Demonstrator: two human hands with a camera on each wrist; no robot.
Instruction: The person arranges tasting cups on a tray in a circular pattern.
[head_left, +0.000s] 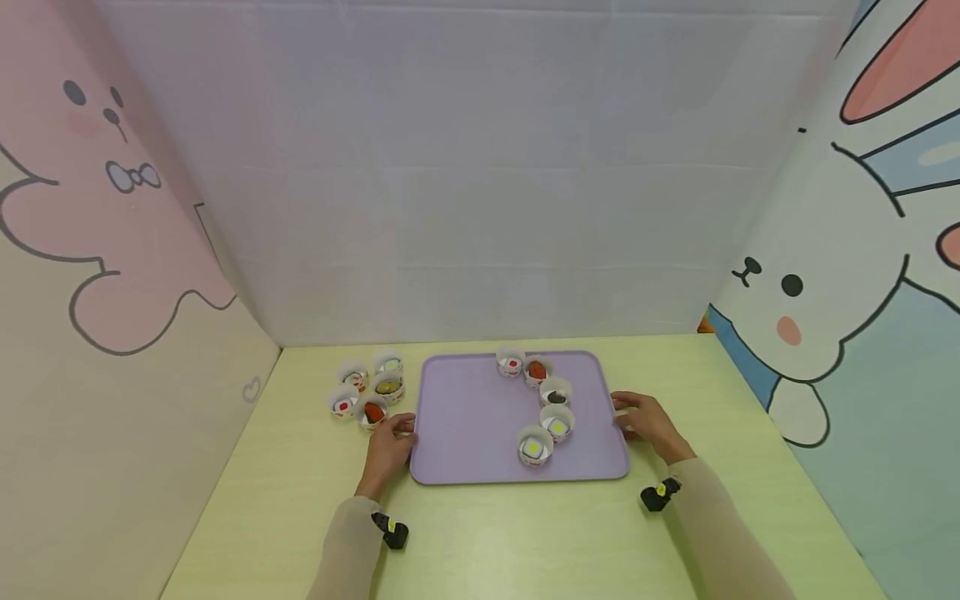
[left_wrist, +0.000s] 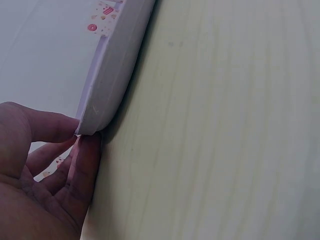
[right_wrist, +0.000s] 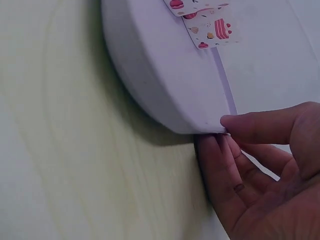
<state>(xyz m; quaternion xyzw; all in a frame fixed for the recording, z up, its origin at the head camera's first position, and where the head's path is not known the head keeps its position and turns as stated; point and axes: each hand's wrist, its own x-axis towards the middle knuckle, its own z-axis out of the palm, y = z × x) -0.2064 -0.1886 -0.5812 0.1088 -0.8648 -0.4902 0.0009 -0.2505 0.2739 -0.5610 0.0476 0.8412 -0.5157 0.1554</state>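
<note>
A lilac tray lies across the middle of the table, bearing several small patterned paper cups in a curved row on its right half. The cups contain small pieces, among them yellow-and-white and orange-red ones. My left hand pinches the tray's left edge, the thumb on the rim and the fingers beneath it, as the left wrist view shows. At the right edge, my right hand grips the rim the same way, thumb above and fingers under. Whether the tray is raised, I cannot tell.
Left of the tray, close to my left hand, stands a cluster of several similar paper cups. The pale yellow wooden table meets a white back wall. Cartoon-printed panels flank both sides.
</note>
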